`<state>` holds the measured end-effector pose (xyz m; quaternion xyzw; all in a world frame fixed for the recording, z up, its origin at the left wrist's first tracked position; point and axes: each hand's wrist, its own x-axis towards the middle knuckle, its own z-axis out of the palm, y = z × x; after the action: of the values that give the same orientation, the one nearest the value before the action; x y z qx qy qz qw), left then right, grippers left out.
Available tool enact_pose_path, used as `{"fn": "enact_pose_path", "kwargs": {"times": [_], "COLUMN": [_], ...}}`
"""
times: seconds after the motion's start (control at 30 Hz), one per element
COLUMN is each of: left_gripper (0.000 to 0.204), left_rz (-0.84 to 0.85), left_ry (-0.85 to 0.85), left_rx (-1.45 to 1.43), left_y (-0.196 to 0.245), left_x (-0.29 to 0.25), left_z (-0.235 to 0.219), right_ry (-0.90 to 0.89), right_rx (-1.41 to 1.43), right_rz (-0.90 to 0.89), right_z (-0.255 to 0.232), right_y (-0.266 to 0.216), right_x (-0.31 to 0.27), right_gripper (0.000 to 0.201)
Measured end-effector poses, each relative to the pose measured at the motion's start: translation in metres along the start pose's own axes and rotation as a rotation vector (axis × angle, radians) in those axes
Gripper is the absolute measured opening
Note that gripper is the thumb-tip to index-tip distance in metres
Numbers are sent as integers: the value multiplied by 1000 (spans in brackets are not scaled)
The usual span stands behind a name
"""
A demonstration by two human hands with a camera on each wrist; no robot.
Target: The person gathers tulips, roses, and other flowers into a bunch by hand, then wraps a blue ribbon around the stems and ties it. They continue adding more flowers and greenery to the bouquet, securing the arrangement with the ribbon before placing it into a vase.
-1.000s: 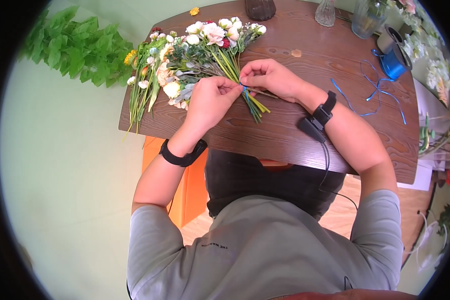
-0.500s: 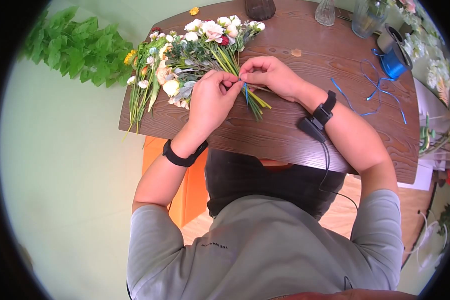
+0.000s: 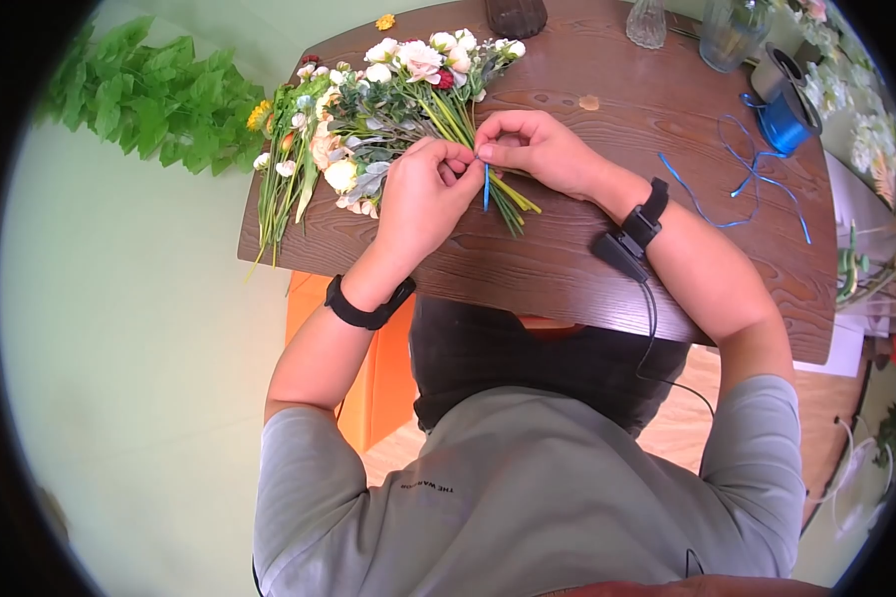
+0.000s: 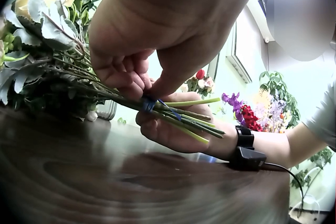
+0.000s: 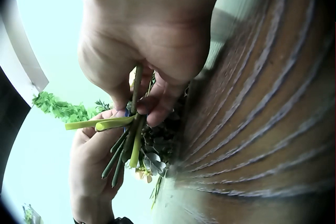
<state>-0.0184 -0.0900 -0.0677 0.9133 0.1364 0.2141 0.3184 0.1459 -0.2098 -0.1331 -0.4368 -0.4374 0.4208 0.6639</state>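
A bouquet of white, peach and red flowers (image 3: 420,62) lies on the table, its green stems (image 3: 516,199) pointing toward the person. Blue ribbon (image 4: 149,104) wraps the stems in the left wrist view, and one end hangs down (image 3: 486,187) in the head view. The left hand (image 3: 420,199) pinches at the ribbon with thumb and curled index finger. Touching it at the tie, the right hand (image 3: 543,151) pinches there too, thumb against index finger. In the right wrist view, stem ends (image 5: 118,155) stick out below the right hand (image 5: 144,40); the fingertips partly hide the ribbon.
A blue ribbon spool (image 3: 788,119) stands at the table's right, with a loose cut ribbon (image 3: 755,179) nearby. Glass vases (image 3: 647,25) line the back edge. More loose stems (image 3: 274,209) lie at the left, beside green foliage (image 3: 159,95). A black wrist device (image 3: 622,254) has a cable.
The left hand has shifted slightly up and right, closer to the right hand. The blue ribbon end now hangs straighter below the fingers. The right hand has barely moved.
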Motion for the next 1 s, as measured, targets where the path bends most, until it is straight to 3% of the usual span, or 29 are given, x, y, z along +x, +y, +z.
{"fn": "enact_pose_path", "kwargs": {"times": [0.3, 0.6, 0.7, 0.9, 1.0], "left_gripper": [16, 15, 12, 14, 16], "left_rz": [-112, 77, 63, -153, -185], "left_ry": [-122, 18, 35, -42, -62], "left_rx": [-176, -90, -55, -185, -267], "left_y": [-13, 4, -1, -5, -8], "left_x": [-1, -5, -5, -4, -2], "left_z": [-4, -5, -4, -3, -2], "right_ry": [34, 34, 35, 34, 25], "right_rx": [-44, 25, 28, 80, 77], "right_rz": [34, 37, 50, 79, 90], "right_z": [1, 0, -1, 1, 0], "right_y": [-5, -3, -3, 0, 2], "right_x": [-2, -1, -1, 0, 0], "right_gripper": [8, 10, 10, 10, 11]}}
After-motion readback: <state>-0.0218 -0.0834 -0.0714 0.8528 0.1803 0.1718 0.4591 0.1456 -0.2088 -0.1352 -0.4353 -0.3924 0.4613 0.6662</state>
